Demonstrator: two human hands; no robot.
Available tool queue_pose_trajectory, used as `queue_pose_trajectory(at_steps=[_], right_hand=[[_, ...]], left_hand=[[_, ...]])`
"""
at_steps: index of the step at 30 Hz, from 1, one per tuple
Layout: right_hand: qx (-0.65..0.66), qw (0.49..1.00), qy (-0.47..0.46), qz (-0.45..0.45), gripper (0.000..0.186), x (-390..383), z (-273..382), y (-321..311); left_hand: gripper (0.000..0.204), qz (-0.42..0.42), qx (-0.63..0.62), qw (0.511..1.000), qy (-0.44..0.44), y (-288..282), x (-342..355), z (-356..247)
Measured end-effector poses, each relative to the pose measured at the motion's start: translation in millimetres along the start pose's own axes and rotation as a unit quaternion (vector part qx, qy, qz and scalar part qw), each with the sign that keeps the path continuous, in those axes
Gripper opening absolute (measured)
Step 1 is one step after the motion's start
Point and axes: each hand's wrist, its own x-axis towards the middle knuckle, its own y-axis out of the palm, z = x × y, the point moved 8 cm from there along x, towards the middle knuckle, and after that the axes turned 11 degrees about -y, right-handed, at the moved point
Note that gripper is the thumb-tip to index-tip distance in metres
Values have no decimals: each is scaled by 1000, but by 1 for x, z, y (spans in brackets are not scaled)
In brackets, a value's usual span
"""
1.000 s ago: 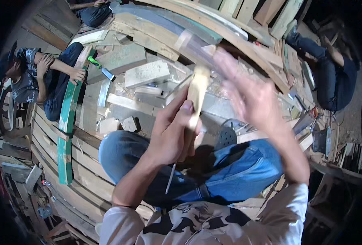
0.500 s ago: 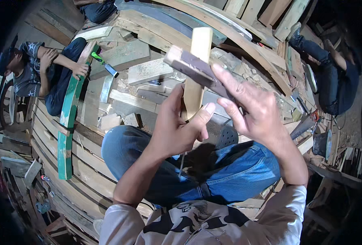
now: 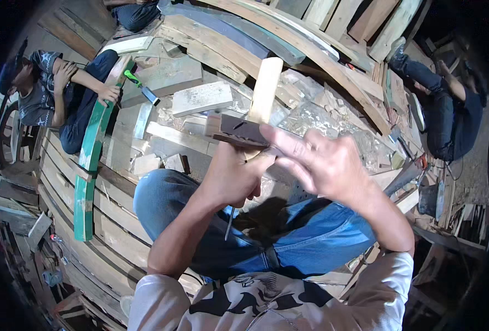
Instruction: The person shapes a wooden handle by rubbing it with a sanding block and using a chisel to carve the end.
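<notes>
The person sits with knees in blue jeans [image 3: 316, 243] raised, both hands lifted in front of the chest. The left hand [image 3: 234, 179] has its grip closed around the lower end of a pale, upright wooden stick [image 3: 265, 91], which rises above the fist and leans slightly to the right; a thin metal nail [image 3: 229, 223] hangs down below this same fist. The right hand [image 3: 324, 163] holds a short dark brown wooden block [image 3: 238, 131] crosswise against the pale stick, its fingers [image 3: 288, 146] stretched along the block's right end; the block touches the stick just above the left fist. Whether the right thumb presses under the block cannot be told. Beyond the hands lies a floor of curved wooden planks [image 3: 117, 231] strewn with pale wood offcuts [image 3: 201, 98]. To the left, another seated person rests a hand [image 3: 109, 94] on a long green-painted plank [image 3: 89, 160], with a green-handled tool [image 3: 141, 87] just beside it. At the far right a third person in dark trousers [image 3: 440, 110] sits among the timber.
</notes>
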Motion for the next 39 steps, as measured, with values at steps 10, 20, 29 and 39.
queue_pose_trajectory(at_steps=[10,20,29,39], right_hand=[[-78,979,41,-185,56,-1,-46,-23],[-41,992,81,-92,61,-4,-16,-14],[-82,984,-23,-156,59,-1,0,-11],[-13,976,87,-201,56,-4,-46,-27]], left_hand=[[19,25,-6,998,-50,12,-1,5],[22,19,45,998,-45,14,-1,11],[13,72,-149,979,-117,10,0,19],[11,332,-369,848,-185,39,-13,9]])
